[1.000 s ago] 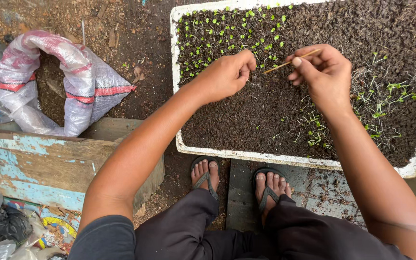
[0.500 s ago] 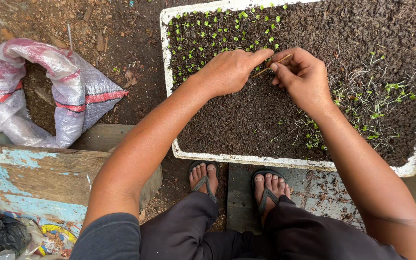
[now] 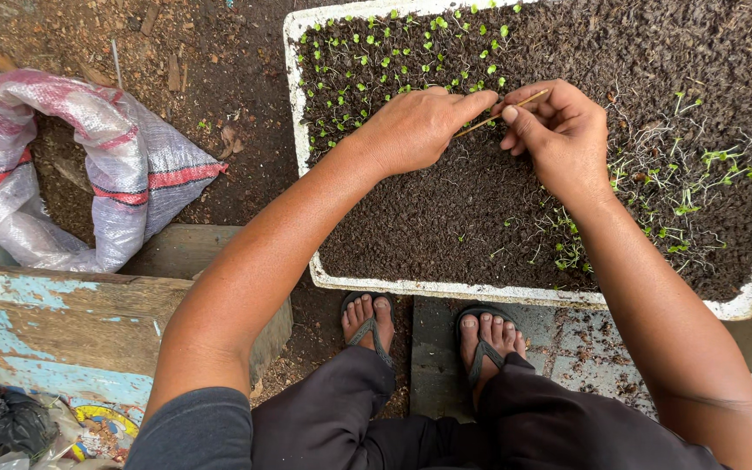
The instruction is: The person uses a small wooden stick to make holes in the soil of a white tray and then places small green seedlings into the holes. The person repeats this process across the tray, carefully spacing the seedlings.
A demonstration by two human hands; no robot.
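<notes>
Thin wooden stick (image 3: 505, 111) pinched in right hand (image 3: 559, 139) grip; left hand (image 3: 411, 129) fingers loosely curled on soil (image 3: 446, 209), its grip empty.

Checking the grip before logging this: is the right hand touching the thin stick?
Touching. The head view shows the right hand pinching the thin stick between thumb and fingers, over the soil tray.

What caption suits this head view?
Left hand presses dark soil while right hand holds thin wooden stick over white foam seedling tray.

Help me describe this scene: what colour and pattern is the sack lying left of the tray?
White woven sack with red stripes, clearest in the head view.
</notes>
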